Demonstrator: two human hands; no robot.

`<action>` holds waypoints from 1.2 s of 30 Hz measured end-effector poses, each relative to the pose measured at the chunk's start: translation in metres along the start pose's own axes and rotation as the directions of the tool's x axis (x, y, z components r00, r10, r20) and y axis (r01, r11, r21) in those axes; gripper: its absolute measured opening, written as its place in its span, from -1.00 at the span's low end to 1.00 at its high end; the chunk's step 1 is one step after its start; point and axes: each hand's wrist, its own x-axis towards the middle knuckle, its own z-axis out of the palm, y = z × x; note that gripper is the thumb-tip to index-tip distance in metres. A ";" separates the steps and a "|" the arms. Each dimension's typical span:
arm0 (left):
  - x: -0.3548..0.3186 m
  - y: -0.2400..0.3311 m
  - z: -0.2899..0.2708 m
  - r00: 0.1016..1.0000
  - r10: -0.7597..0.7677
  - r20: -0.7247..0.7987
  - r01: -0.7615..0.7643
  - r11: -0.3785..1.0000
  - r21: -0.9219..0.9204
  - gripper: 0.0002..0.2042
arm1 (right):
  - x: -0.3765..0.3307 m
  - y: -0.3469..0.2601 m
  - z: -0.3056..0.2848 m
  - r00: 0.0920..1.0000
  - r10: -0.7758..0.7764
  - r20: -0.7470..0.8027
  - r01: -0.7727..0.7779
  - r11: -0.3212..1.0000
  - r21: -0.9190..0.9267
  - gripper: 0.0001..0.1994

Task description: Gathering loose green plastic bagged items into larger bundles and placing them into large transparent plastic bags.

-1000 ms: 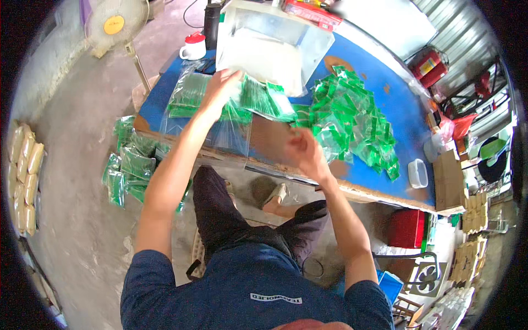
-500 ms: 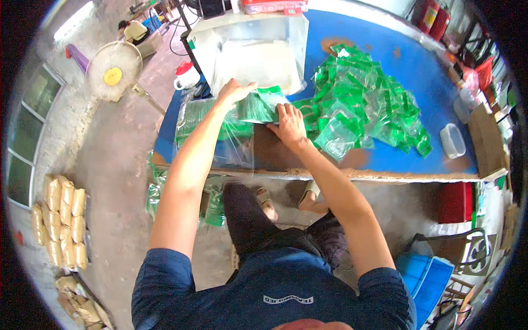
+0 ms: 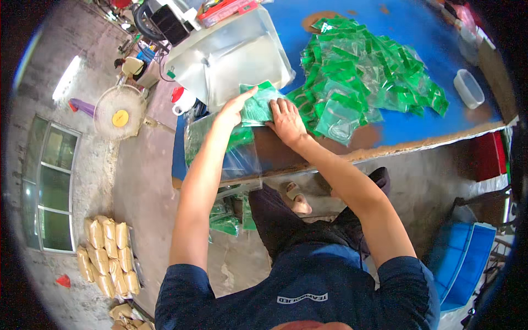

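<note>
Packet (image 3: 258, 107), green and clear plastic, lies flat just above the centre of the frame, at the near left part of a blue table (image 3: 385, 33). Both hands rest on it. Left hand (image 3: 234, 110) comes in from the lower left, fingers stretched out and open, touching the packet's left edge. Right hand (image 3: 286, 118) lies palm down, fingers spread, pressing the packet's right side. Neither hand is closed around anything.

Under the left forearm, at centre left, a clear bag (image 3: 220, 146) hangs over the table's front edge with several green packets inside it. Judging from this, some packets are already bagged.

To the right, filling the upper right of the frame, a big loose pile (image 3: 366, 77) of the same green packets sits on the table, so most of the work seems left to do. More green packets lie on the floor below the table (image 3: 225, 220), near the person's legs.

Behind the hands, at upper centre, stands a large translucent tub (image 3: 231, 55). A small clear container (image 3: 468, 88) sits at the far right of the table.

Further out: a floor fan (image 3: 118, 113) at upper left, a window (image 3: 52, 192) at the left edge, tan sacks (image 3: 104, 256) at lower left, and a blue crate (image 3: 462, 261) at lower right.
</note>
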 end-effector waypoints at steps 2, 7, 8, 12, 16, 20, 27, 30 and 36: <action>0.003 -0.007 0.015 0.996 -0.019 -0.086 0.027 0.995 0.095 -0.53 | -0.009 0.004 0.008 0.996 -0.032 -0.088 0.017 0.986 -0.166 -0.30; -0.009 -0.021 0.021 0.945 0.171 -0.280 -0.087 0.953 0.290 -0.62 | -0.019 -0.015 -0.003 0.997 -0.042 -0.058 0.032 0.987 -0.159 -0.17; -0.015 -0.025 0.026 0.922 0.235 -0.307 -0.135 0.940 0.314 -0.64 | -0.021 -0.015 -0.006 0.998 -0.036 -0.060 0.025 0.986 -0.164 -0.17; -0.043 -0.042 0.016 0.829 0.427 -0.361 -0.364 0.902 0.231 -0.70 | -0.029 -0.031 -0.037 0.983 -0.169 -0.073 0.173 0.983 0.056 -0.07; -0.110 -0.047 0.008 0.737 0.521 -0.431 -0.532 0.840 0.104 -0.73 | -0.037 -0.024 -0.068 0.930 -0.330 -0.164 0.360 0.909 0.210 -0.24; -0.160 -0.076 -0.027 0.788 0.382 -0.483 -0.515 0.838 -0.177 -0.68 | -0.018 0.001 -0.069 0.955 -0.146 -0.257 0.121 0.986 -0.111 -0.49; -0.197 -0.118 -0.030 0.907 0.275 -0.318 -0.417 0.686 -0.596 -0.60 | 0.001 0.022 -0.024 0.988 0.013 0.156 0.071 0.851 -0.520 -0.82; -0.209 -0.106 -0.016 0.906 0.260 -0.334 -0.417 0.684 -0.598 -0.63 | 0.005 0.029 -0.035 0.993 -0.094 -0.074 0.068 0.951 -0.302 -0.85; -0.203 -0.081 -0.027 0.953 0.270 -0.140 -0.303 0.885 -0.353 -0.65 | 0.075 -0.045 -0.204 0.935 -0.312 0.170 0.201 0.859 0.471 -0.73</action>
